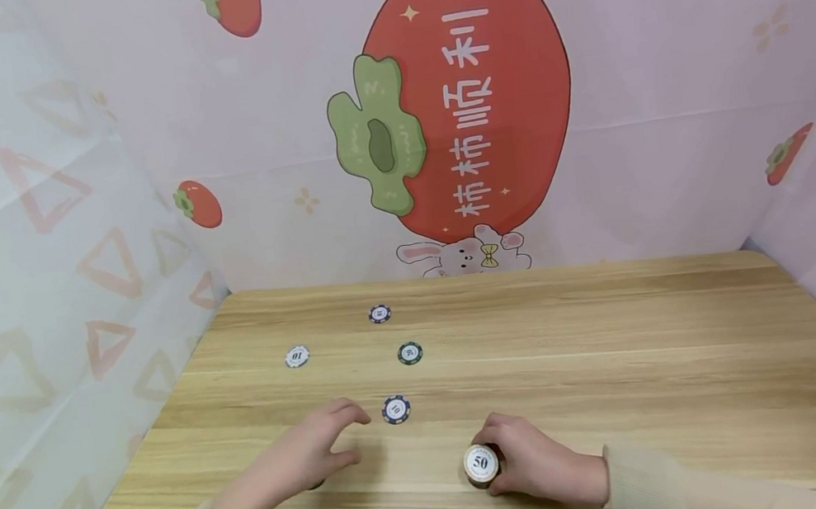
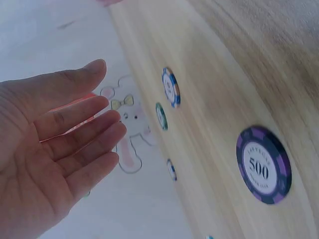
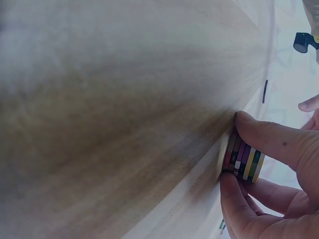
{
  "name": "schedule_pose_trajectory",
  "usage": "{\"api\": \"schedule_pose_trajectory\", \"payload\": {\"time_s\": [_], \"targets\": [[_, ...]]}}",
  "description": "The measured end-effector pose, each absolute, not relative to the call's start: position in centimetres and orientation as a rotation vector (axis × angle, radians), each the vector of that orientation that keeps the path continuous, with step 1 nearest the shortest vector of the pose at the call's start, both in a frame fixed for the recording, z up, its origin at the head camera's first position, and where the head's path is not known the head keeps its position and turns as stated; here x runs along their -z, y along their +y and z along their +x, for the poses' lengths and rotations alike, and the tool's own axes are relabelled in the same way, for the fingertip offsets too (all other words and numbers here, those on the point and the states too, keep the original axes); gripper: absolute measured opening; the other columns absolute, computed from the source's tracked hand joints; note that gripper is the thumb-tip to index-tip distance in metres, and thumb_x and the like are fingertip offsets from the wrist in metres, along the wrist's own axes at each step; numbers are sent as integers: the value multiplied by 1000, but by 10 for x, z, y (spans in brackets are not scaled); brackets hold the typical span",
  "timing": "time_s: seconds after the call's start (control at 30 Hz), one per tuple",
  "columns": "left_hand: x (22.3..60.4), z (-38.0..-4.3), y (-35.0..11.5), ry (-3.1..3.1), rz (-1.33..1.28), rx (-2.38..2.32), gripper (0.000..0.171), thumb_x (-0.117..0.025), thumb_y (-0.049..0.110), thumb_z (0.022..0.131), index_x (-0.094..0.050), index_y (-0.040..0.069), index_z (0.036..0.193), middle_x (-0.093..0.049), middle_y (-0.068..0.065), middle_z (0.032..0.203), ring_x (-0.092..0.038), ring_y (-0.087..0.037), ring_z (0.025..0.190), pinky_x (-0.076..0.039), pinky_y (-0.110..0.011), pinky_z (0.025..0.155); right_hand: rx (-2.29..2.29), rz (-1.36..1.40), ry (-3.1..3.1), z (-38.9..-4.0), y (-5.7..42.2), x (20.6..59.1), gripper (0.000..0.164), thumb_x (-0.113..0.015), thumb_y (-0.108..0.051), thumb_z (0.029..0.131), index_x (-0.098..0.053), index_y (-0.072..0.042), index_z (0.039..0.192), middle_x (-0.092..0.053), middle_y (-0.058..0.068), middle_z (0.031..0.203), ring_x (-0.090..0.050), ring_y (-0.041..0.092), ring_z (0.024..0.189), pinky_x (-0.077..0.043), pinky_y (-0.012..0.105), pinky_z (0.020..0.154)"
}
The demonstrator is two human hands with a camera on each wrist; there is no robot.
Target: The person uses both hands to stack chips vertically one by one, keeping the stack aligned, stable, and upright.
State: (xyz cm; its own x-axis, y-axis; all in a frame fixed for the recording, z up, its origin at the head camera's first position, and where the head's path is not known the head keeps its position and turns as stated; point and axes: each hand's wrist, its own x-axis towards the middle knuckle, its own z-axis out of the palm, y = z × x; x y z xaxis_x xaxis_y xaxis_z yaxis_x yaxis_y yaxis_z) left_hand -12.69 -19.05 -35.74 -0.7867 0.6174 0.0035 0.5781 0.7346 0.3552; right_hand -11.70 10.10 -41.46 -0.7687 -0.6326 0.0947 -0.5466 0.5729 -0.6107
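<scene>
My right hand (image 1: 530,457) grips a short stack of poker chips (image 1: 481,464) by its sides, thumb on one side and fingers on the other. The top chip reads 50, and the right wrist view shows several coloured layers in the stack (image 3: 244,158). My left hand (image 1: 324,446) hovers over the table with fingers loosely extended, holding nothing. Beneath it lies a purple 500 chip (image 2: 263,165), mostly hidden by the hand in the head view. Nearest to its fingertips is a blue 10 chip (image 1: 396,410).
Farther back on the wooden table (image 1: 610,333) lie a green chip (image 1: 410,353), a white 10 chip (image 1: 297,356) and a dark blue chip (image 1: 380,314), all flat and apart. A printed cloth (image 1: 650,138) hangs behind the table's far edge, with more cloth at both sides.
</scene>
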Motion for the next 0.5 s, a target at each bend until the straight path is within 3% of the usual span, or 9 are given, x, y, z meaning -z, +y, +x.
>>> {"api": "schedule_pose_trajectory", "payload": {"time_s": [0.5], "targets": [[367,-127,-225,2836,749,-505,34,-75,7,69,-62,-1,99,-61,-7,96,-59,-28,91,-48,-41,76,964,-1009,2664,-118,101,415,35,-82,-8,54,-65,-10,85,-50,-11,81,-46,1,74,-43,19,68]]}}
